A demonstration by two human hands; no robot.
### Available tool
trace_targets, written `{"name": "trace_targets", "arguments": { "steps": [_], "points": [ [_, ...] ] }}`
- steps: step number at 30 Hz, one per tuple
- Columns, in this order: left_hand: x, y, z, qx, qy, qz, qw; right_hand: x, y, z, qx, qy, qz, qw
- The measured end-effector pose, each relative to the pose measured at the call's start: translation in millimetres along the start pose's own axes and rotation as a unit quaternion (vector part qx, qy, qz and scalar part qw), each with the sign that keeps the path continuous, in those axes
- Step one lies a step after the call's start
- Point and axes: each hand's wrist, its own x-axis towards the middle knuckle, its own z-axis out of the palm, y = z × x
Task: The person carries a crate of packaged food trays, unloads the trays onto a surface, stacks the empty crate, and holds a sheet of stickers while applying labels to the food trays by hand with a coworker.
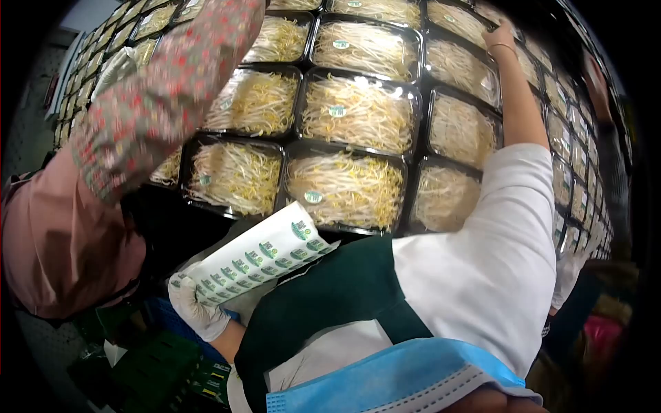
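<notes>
My left hand (191,303), in a white glove, grips the lower left end of a sheet of labels (251,258). The sheet is white, curled at its edges, with rows of green printed stickers. My right hand (502,38), bare-skinned with a thin band at the wrist, reaches far out over the packs at the upper right. Its fingers look drawn together at the edge of a pack of bean sprouts (458,22); anything between them is too small to make out. Closer in, a black tray of bean sprouts (344,186) carries a green round sticker (313,197).
Many more bean sprout packs (358,113) stand in close rows, several with stickers. At the left, another person's floral sleeve (165,96) reaches across the packs, with a white-gloved hand (117,69) beside it. Green crates (155,372) are at the lower left.
</notes>
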Motion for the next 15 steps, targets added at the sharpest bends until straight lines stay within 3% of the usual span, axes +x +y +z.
{"name": "trace_targets", "arguments": {
  "steps": [1,2,3,4,8,10,13,15],
  "points": [
    [-2,-1,-4,-0.008,-0.016,0.011,1.000,0,14,13,0.314,-0.086,-0.034,0.945],
    [0,-2,2,-0.020,-0.032,0.030,0.999,-6,25,18,0.594,-0.158,-0.064,0.786],
    [1,-2,-1,-0.029,-0.052,0.035,0.998,-57,11,-16,0.618,-0.194,-0.103,0.755],
    [2,0,-2,-0.026,-0.057,0.031,0.998,-72,7,-18,0.617,-0.190,-0.098,0.757],
    [9,0,-3,-0.030,-0.100,0.009,0.994,-107,-5,-2,0.532,-0.097,-0.195,0.819],
    [12,1,-3,-0.005,-0.150,0.011,0.989,-118,-11,1,0.390,-0.028,-0.236,0.890],
    [12,-4,4,0.009,-0.145,-0.010,0.989,-123,-16,1,0.194,0.115,-0.276,0.934],
    [10,6,30,0.040,-0.170,-0.047,0.983,-128,-2,-31,-0.014,0.041,-0.109,0.993]
  ]
}}
